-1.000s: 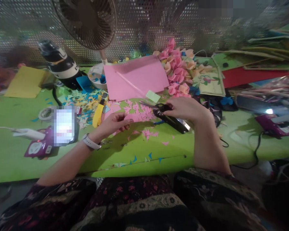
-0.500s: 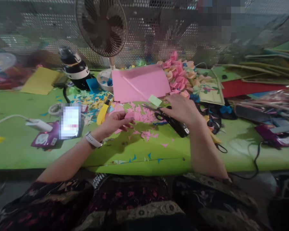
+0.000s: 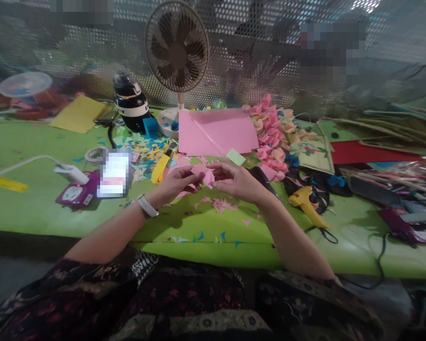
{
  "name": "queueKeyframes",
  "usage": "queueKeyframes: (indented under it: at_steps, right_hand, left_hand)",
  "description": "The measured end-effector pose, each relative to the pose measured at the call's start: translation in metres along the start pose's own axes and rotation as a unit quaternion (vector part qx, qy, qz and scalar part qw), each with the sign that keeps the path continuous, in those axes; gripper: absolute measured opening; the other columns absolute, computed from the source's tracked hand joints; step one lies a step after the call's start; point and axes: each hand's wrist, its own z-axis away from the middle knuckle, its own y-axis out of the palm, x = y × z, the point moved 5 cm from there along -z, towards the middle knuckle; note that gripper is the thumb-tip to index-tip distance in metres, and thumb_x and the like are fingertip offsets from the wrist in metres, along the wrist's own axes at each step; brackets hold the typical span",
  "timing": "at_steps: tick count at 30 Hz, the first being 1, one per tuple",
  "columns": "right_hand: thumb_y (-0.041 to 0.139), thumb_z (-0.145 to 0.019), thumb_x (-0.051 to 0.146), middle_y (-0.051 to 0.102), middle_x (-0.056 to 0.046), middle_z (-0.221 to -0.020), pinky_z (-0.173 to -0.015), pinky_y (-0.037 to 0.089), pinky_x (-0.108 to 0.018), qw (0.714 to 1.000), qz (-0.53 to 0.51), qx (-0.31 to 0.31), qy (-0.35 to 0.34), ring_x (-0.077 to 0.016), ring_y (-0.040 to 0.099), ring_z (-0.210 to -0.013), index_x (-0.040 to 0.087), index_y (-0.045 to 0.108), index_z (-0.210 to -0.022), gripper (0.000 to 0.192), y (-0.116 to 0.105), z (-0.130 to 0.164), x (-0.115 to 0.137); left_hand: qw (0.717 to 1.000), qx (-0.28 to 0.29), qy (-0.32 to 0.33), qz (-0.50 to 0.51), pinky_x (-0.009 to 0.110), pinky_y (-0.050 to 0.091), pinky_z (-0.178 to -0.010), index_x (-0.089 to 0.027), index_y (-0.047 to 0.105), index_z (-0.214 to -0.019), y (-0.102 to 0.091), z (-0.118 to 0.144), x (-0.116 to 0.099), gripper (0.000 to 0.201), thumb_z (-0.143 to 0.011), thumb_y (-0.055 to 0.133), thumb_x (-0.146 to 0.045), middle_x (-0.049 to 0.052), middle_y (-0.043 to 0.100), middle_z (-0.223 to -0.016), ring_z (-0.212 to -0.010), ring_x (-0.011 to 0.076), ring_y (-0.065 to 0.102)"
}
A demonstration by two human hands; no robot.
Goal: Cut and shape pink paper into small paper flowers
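Note:
A small pink paper piece (image 3: 208, 176) with curved, petal-like edges is held up between my two hands, over the middle of the green table (image 3: 184, 222). My left hand (image 3: 179, 183) pinches its left side, thumb against fingers. From the right, my right hand (image 3: 236, 181) closes thumb and fingers on the piece's other edge. Pink paper scraps (image 3: 222, 204) lie on the table beneath and in front of the hands. Just beyond them is a pink paper sheet (image 3: 218, 132), with a small light green paper (image 3: 235, 157) at its lower edge. The scissors are not visible now.
Folded pink and peach paper flowers (image 3: 270, 132) are heaped behind my right hand. A yellow glue gun (image 3: 310, 206) lies to the right. Leftward are a lit phone (image 3: 114, 174), a purple socket box (image 3: 76, 193) and a black bottle (image 3: 131, 106). A fan (image 3: 177, 52) stands behind.
My right hand has left the scissors area, moving left to meet my left hand and grip the pink paper piece. The whole view has shifted slightly.

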Motion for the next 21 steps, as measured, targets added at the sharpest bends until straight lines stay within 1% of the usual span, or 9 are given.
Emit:
queueKeyframes:
  at_steps: [2,6,12,15,21]
  right_hand:
    - [0.068,-0.082,0.024,0.072,-0.009,-0.114,-0.098,0.056,-0.043,1.0,-0.026,0.014,-0.002,-0.021,0.069,-0.105,0.019,0.062,-0.125,0.044,0.003,-0.0015,-0.0022]
    - [0.068,-0.083,0.027,0.072,-0.008,-0.115,-0.098,0.055,-0.041,0.999,-0.047,0.014,-0.013,-0.02,0.069,-0.105,0.021,0.066,-0.12,0.037,0.0053,-0.0029,-0.0057]
    - [0.068,-0.083,0.027,0.072,-0.008,-0.114,-0.096,0.055,-0.042,0.999,-0.038,0.014,-0.014,-0.0212,0.069,-0.104,0.019,0.066,-0.119,0.037,0.0047,-0.0028,-0.0065]
    - [0.068,-0.082,0.026,0.073,-0.009,-0.112,-0.095,0.055,-0.041,0.999,-0.032,0.011,-0.013,-0.021,0.069,-0.102,0.018,0.066,-0.116,0.036,0.0037,-0.0029,-0.0053]
    - [0.065,-0.083,0.025,0.073,-0.009,-0.113,-0.093,0.055,-0.039,0.999,-0.035,0.016,-0.007,-0.0203,0.069,-0.102,0.018,0.066,-0.116,0.033,0.0047,-0.0033,-0.0049]
  left_hand:
    - [1.0,0.008,-0.001,0.008,0.02,0.05,-0.059,-0.015,0.068,-0.087,0.0004,0.0003,0.0004,0.034,-0.074,0.08,-0.044,0.0,0.066,-0.077,-0.064,0.0075,0.062]
    - [1.0,0.007,-0.003,0.014,0.021,0.05,-0.061,-0.014,0.067,-0.086,0.0006,0.0006,0.0009,0.03,-0.078,0.078,-0.041,0.0,0.066,-0.077,-0.063,0.0073,0.061]
    - [1.0,-0.002,0.001,0.023,0.023,0.052,-0.064,-0.014,0.068,-0.086,-0.0003,0.0,0.0021,0.03,-0.076,0.079,-0.04,0.0,0.066,-0.077,-0.063,0.0077,0.061]
    - [1.0,-0.002,-0.004,0.025,0.022,0.052,-0.064,-0.014,0.068,-0.088,-0.0006,-0.0006,0.0039,0.03,-0.077,0.079,-0.039,0.0,0.066,-0.076,-0.063,0.0076,0.062]
    - [1.0,-0.006,0.003,0.023,0.022,0.052,-0.063,-0.014,0.067,-0.085,-0.0008,-0.0013,0.0046,0.032,-0.075,0.08,-0.041,0.0,0.066,-0.075,-0.062,0.0075,0.062]
